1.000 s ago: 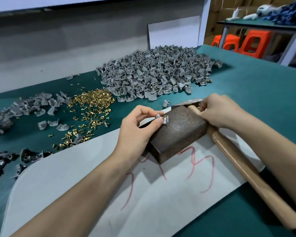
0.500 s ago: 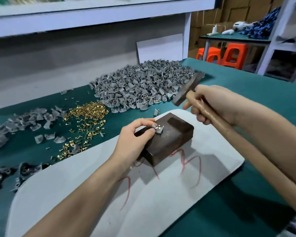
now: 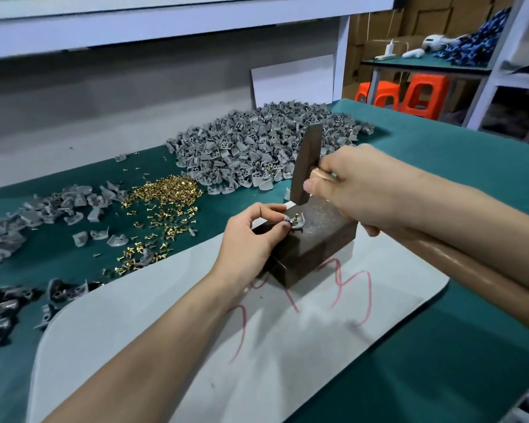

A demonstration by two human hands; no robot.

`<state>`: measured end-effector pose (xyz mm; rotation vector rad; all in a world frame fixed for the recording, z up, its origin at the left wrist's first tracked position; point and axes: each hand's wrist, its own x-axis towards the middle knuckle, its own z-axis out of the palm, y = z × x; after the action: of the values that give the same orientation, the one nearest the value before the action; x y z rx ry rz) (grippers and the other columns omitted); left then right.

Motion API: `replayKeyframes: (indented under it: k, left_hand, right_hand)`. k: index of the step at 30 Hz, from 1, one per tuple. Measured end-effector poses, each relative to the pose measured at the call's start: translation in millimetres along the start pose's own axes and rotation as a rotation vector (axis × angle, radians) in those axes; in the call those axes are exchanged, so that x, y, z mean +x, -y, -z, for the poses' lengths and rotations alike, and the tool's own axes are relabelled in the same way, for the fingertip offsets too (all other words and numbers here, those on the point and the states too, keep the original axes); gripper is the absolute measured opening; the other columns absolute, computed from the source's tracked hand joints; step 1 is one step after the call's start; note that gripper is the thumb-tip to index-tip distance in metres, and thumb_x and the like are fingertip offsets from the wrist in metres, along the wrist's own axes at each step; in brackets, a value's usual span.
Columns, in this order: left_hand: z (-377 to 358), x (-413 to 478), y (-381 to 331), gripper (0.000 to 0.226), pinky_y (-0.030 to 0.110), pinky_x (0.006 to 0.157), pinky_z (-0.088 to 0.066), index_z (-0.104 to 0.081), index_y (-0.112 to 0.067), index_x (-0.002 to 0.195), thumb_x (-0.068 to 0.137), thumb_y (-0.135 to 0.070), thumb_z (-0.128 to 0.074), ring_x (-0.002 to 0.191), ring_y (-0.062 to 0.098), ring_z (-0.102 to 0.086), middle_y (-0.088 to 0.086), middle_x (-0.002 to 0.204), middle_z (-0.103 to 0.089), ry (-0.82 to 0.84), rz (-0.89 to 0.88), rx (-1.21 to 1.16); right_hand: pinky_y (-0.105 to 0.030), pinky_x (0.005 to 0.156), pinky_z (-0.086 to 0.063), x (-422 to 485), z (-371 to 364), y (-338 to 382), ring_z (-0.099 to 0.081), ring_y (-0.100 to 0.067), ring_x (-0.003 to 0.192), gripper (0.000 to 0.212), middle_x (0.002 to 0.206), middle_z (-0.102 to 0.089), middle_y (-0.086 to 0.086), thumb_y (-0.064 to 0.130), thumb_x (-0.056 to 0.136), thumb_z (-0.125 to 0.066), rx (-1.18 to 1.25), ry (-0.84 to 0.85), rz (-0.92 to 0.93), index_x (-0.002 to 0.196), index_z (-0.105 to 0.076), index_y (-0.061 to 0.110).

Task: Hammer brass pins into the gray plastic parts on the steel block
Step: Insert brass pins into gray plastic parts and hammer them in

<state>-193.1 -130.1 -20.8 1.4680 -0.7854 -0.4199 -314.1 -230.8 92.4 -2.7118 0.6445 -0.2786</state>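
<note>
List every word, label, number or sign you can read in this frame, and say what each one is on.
Printed words, labels, brands: none readable anywhere.
Red strokes drawn by hand on the gray sheet: a loose scrawl, partly hidden by the steel block, not readable as a word or number.
Cardboard boxes at the back: no legible marking.

— Where's the part?
— The part (image 3: 293,222) sits on the block (image 3: 315,242), with a pin (image 3: 296,215) standing in it. The left hand (image 3: 248,239) pinches it between thumb and forefinger.
— And the hammer?
— The right hand (image 3: 364,190) grips the hammer (image 3: 307,164) close to its head. The head stands nearly upright, just behind the part, over the block's far edge.
— What's under the block?
— A gray sheet (image 3: 196,331) with red scribbles, on the green table (image 3: 455,184). Farther back lie a heap (image 3: 257,148) of parts and loose pins (image 3: 165,193).
</note>
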Motion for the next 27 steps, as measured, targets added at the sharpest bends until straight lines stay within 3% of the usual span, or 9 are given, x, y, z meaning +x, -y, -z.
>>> replayKeyframes:
  k: [4, 9, 13, 16, 18, 21, 25, 27]
  left_hand:
    - [1.3, 0.1, 1.4, 0.031, 0.035, 0.086, -0.053, -0.058, -0.020, 0.062, 0.081, 0.003, -0.067, 0.095, 0.015, -0.066, -0.006, 0.101, -0.071, -0.004, -0.005, 0.015]
    - [0.5, -0.3, -0.8, 0.026, 0.018, 0.081, -0.049, -0.057, -0.014, 0.066, 0.082, 0.003, -0.067, 0.084, 0.000, -0.064, -0.004, 0.105, -0.069, -0.016, -0.005, 0.020]
    - [1.8, -2.0, -1.0, 0.028, 0.029, 0.084, -0.051, -0.056, -0.015, 0.064, 0.082, 0.004, -0.067, 0.089, 0.010, -0.065, 0.000, 0.105, -0.068, -0.027, -0.016, 0.044]
    - [0.9, -1.7, -3.4, 0.028, 0.031, 0.086, -0.050, -0.056, -0.014, 0.064, 0.081, 0.005, -0.067, 0.091, 0.014, -0.064, 0.002, 0.105, -0.069, -0.040, -0.026, 0.041]
    - [0.6, -1.1, -3.2, 0.026, 0.025, 0.083, -0.050, -0.056, -0.013, 0.065, 0.082, 0.005, -0.067, 0.088, 0.011, -0.064, 0.002, 0.104, -0.068, -0.024, -0.024, 0.020]
    - [1.7, -3.1, -2.8, 0.027, 0.017, 0.076, -0.050, -0.057, -0.013, 0.064, 0.082, 0.004, -0.067, 0.080, 0.002, -0.063, -0.007, 0.095, -0.068, -0.017, -0.041, 0.040]
    - [0.9, -2.9, -2.7, 0.027, 0.022, 0.079, -0.051, -0.058, -0.015, 0.064, 0.081, 0.003, -0.069, 0.084, 0.006, -0.064, -0.007, 0.097, -0.068, -0.022, -0.035, 0.024]
    - [-0.2, 0.0, -2.6, 0.029, 0.027, 0.083, -0.050, -0.059, -0.017, 0.062, 0.081, 0.003, -0.069, 0.087, 0.010, -0.064, -0.006, 0.098, -0.068, -0.018, -0.040, 0.029]
  right_hand:
    - [-0.016, 0.029, -0.033, -4.1, -9.0, 2.0, -0.049, -0.014, 0.028, 0.038, 0.055, -0.050, -0.007, 0.028, 0.099, -0.043, -0.007, 0.057, -0.016, 0.070, -0.051, 0.005]
    - [-0.021, 0.030, -0.036, -1.3, 9.9, 6.2, -0.049, -0.020, 0.028, 0.040, 0.061, -0.054, -0.010, 0.033, 0.099, -0.042, 0.036, -0.103, -0.002, 0.064, -0.042, 0.012]
    - [-0.028, 0.046, -0.036, -1.4, -13.6, 11.0, -0.040, -0.017, 0.048, 0.037, 0.066, -0.042, -0.004, 0.027, 0.102, -0.034, -0.026, 0.023, -0.119, 0.067, -0.038, 0.013]
    - [-0.028, 0.061, -0.036, 0.8, -1.6, 8.0, -0.042, -0.025, 0.059, 0.042, 0.062, -0.042, 0.001, 0.030, 0.100, -0.038, -0.092, 0.015, -0.048, 0.060, -0.038, 0.016]
    - [-0.029, 0.061, -0.035, -0.7, -0.5, 7.8, -0.040, -0.022, 0.054, 0.041, 0.062, -0.040, 0.002, 0.030, 0.100, -0.038, -0.129, -0.060, -0.010, 0.061, -0.037, 0.016]
    - [-0.031, 0.067, -0.034, -3.8, -17.7, 12.8, -0.040, -0.023, 0.058, 0.036, 0.070, -0.035, 0.002, 0.036, 0.099, -0.037, -0.207, -0.003, -0.039, 0.070, -0.032, 0.016]
    - [-0.027, 0.051, -0.035, 1.7, -6.1, 10.6, -0.038, -0.013, 0.048, 0.038, 0.066, -0.038, 0.003, 0.029, 0.099, -0.037, -0.166, -0.016, -0.027, 0.063, -0.034, 0.019]
    - [-0.031, 0.061, -0.042, 3.3, -8.2, 6.9, -0.044, -0.019, 0.056, 0.037, 0.066, -0.037, 0.004, 0.024, 0.100, -0.034, -0.127, -0.039, -0.028, 0.063, -0.037, 0.020]
